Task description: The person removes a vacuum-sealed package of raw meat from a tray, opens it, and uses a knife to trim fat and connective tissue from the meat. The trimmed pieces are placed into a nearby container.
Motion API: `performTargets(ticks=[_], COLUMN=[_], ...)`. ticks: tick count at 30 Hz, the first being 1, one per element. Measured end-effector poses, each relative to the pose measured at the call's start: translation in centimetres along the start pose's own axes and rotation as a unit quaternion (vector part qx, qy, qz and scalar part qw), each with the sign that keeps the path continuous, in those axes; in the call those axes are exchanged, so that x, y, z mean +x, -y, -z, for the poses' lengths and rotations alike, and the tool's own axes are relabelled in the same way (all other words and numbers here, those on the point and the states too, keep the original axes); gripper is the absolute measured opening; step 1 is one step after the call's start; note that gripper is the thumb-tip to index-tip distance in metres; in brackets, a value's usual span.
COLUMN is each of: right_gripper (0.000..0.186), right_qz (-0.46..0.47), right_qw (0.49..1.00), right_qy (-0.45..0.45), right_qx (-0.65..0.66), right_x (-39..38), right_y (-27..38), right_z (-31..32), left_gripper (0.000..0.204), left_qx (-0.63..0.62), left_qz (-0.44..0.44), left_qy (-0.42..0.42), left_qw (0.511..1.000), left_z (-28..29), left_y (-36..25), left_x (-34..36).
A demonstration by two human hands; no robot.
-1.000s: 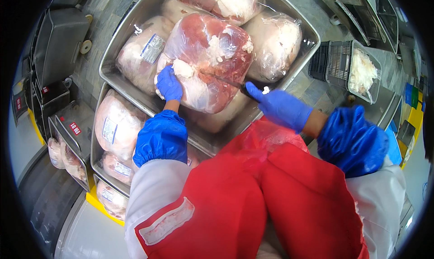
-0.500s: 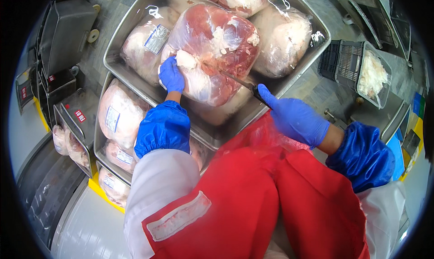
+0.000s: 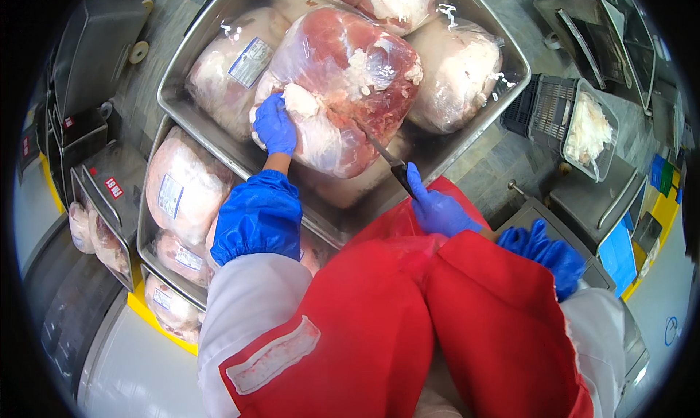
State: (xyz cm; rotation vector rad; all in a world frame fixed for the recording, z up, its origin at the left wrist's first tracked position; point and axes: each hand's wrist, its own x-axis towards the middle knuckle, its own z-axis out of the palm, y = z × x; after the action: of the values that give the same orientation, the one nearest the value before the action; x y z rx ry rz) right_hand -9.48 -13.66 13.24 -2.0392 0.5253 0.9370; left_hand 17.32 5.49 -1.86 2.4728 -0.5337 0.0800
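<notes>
A large red cut of meat (image 3: 343, 60) with white fat lies on top of bagged pieces in a steel tub (image 3: 171, 101). My left hand (image 3: 275, 126), in a blue glove, is closed on the meat's left edge beside a pale lump of fat (image 3: 300, 101). A knife (image 3: 399, 171) is gripped by my gloved right hand (image 3: 443, 208) near the tub's front edge. Its blade slants up and left, with the tip at the meat's lower right part. The tip seems sunk into a cut, though its very end is hidden.
Bagged meat with labels, such as one pale piece (image 3: 175, 177), fills a second tub at the left. On the right stands a dark crate (image 3: 550, 108) beside a clear-lined container of white trimmings (image 3: 589, 130). Steel carts (image 3: 102, 39) stand at the upper left.
My right hand has come left and toward my body, swinging the knife handle lower, so the blade slants more steeply. The left hand keeps its hold on the meat. The view has shifted slightly.
</notes>
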Motion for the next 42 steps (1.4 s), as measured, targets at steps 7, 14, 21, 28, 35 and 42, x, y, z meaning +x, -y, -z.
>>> performTargets(ticks=[7,14,21,28,35,42], right_gripper=[0.078,0.066,0.064,0.074,0.068,0.061], right_qz=[0.142,0.071,0.132,0.103,0.18,0.156], right_qw=[0.976,0.996,0.99,0.978,0.97,0.984], right_qy=[-0.147,0.03,-0.043,-0.13,-0.158,0.025], right_qx=[-0.081,-0.055,0.004,-0.125,-0.043,-0.085], right_x=[1.9,-2.0,-0.5,2.1,1.1,-0.5], right_y=[-3.7,3.5,0.8,-2.9,-2.9,1.9], right_z=[-4.4,9.7,5.9,-4.0,-0.4,12.6], left_gripper=[0.025,0.025,0.025,0.025,0.025,0.023], left_qx=[-0.008,0.018,-0.002,0.013,0.03,0.014], left_qz=[-0.013,-0.01,0.012,-0.023,-0.011,-0.013], left_qy=[0.009,0.002,0.021,-0.01,-0.012,-0.013], left_qw=[1.0,1.0,1.0,1.0,0.999,1.0], left_z=[0.1,0.6,-0.4,0.4,0.3,0.2], left_y=[0.2,-0.1,-0.7,-0.7,-0.2,-0.2], left_x=[0.5,0.1,0.5,0.3,0.4,0.3])
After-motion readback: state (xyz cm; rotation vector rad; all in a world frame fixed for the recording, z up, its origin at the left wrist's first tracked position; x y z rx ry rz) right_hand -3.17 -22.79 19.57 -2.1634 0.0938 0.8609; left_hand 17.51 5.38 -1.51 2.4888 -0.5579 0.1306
